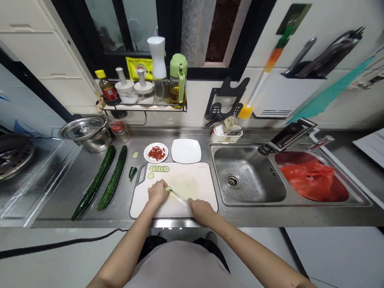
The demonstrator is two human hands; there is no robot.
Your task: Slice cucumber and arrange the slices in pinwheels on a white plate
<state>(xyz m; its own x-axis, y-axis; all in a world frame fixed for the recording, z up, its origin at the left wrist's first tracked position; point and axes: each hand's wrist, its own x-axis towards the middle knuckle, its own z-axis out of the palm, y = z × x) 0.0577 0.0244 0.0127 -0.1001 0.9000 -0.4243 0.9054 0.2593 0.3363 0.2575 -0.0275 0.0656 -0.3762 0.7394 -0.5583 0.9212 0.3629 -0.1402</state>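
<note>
My left hand [157,193] is closed over a piece of cucumber [168,189], mostly hidden under the fingers, with only its pale cut end showing. My right hand [202,210] grips a knife [179,197] whose blade reaches left to that cut end. Both hands are over the white cutting board [187,208]. Near the board's far left corner lies an overlapping row of cucumber slices [159,168], with a single slice [151,176] just in front. Left of the board are a dark green cucumber end [132,172] and another slice [135,155].
Two whole cucumbers [93,183] lie on the steel counter at left, before a lidded pot [89,133]. Behind the board stand a plate of red pieces [156,153] and a white plate [186,150]. To the right is the sink [252,192], with a red bag [309,180] in its second basin.
</note>
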